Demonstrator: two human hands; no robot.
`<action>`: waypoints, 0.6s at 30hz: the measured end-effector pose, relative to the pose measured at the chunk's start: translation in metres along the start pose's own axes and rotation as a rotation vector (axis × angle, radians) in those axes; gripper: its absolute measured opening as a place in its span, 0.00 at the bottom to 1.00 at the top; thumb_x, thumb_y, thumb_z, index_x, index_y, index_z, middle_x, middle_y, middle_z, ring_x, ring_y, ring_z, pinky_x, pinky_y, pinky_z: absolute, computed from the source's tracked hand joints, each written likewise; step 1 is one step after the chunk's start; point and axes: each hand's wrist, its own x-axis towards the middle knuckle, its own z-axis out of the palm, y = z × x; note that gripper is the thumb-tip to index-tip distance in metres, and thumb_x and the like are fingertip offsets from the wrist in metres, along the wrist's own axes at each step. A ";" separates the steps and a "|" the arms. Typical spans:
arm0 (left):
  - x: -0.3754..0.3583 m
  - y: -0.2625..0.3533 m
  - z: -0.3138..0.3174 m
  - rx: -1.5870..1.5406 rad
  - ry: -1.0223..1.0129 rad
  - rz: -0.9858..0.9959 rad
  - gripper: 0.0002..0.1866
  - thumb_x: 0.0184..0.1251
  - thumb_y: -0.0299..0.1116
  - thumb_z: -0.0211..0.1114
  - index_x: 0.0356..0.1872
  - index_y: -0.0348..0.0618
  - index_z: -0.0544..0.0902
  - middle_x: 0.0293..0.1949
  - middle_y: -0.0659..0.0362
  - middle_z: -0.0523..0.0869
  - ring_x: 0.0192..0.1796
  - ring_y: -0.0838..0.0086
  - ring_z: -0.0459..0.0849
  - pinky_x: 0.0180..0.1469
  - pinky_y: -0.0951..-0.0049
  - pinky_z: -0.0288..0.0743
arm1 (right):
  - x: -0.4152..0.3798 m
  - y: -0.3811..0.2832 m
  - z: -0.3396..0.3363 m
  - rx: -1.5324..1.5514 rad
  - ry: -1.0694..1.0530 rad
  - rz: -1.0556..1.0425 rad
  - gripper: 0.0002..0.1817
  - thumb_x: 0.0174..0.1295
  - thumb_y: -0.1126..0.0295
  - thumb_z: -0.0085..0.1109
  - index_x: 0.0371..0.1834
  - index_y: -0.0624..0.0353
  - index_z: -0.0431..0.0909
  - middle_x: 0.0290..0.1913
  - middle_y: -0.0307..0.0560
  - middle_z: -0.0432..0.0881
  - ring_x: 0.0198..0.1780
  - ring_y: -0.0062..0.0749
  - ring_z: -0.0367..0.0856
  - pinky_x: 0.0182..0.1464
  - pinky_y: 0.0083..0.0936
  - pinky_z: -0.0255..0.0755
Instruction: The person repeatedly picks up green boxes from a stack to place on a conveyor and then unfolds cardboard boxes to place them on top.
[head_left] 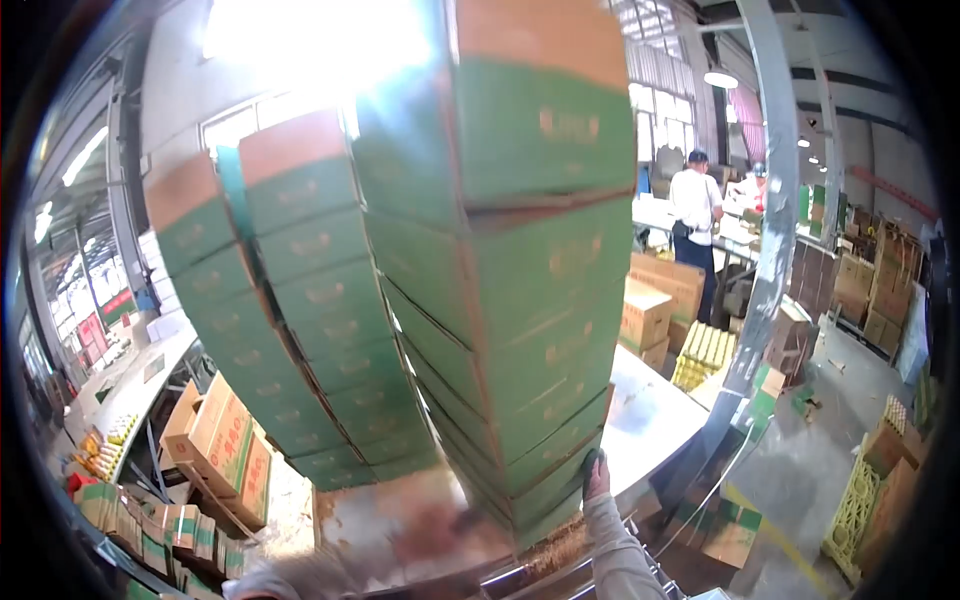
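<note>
Right in front of me rises a tall stack of green cartons [550,290] with a brown top, leaning a little in view. My right hand [597,474], in a dark finger covering, lies against the right side of the stack near its bottom, fingers extended along the carton. Low in the middle is a reddish-brown blur [430,535] that may be my left hand. The left sleeve [300,577] shows at the bottom edge, but the fingers cannot be made out. Behind on the left stand two more columns of green cartons [320,290], side by side.
Brown cartons [225,450] and flattened green-and-brown cartons [165,530] sit at lower left. A grey post [765,220] stands on the right. Beyond it, a person in a white shirt [695,200] faces a worktable. Yellow trays [705,355] and a white tabletop [650,405] are nearer.
</note>
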 end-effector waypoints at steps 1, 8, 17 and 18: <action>0.026 0.057 -0.032 -0.065 0.109 0.238 0.23 0.65 0.39 0.55 0.57 0.39 0.66 0.52 0.55 0.72 0.48 0.70 0.73 0.53 0.74 0.65 | -0.004 -0.006 0.000 0.072 -0.015 0.064 0.20 0.67 0.62 0.46 0.56 0.65 0.66 0.52 0.50 0.73 0.53 0.33 0.70 0.56 0.27 0.64; 0.313 0.355 -0.181 0.972 0.853 0.987 0.17 0.67 0.34 0.50 0.55 0.46 0.73 0.35 0.49 0.79 0.38 0.61 0.79 0.43 0.65 0.71 | -0.005 -0.309 0.080 0.245 0.053 -0.348 0.25 0.58 0.75 0.55 0.59 0.68 0.65 0.58 0.51 0.70 0.60 0.35 0.68 0.61 0.26 0.60; 0.275 0.414 -0.080 0.900 0.976 1.336 0.22 0.54 0.23 0.55 0.53 0.49 0.75 0.32 0.52 0.81 0.33 0.59 0.80 0.34 0.62 0.74 | 0.036 -0.537 0.140 0.480 -0.052 0.196 0.28 0.64 0.57 0.48 0.66 0.54 0.57 0.34 0.43 0.70 0.34 0.35 0.72 0.35 0.34 0.67; 0.237 0.432 -0.058 0.832 0.850 1.453 0.20 0.54 0.23 0.57 0.51 0.48 0.76 0.30 0.52 0.81 0.31 0.59 0.80 0.33 0.63 0.73 | 0.032 -0.549 0.118 0.436 -0.092 0.049 0.29 0.63 0.59 0.49 0.66 0.54 0.57 0.35 0.44 0.71 0.35 0.36 0.72 0.36 0.35 0.68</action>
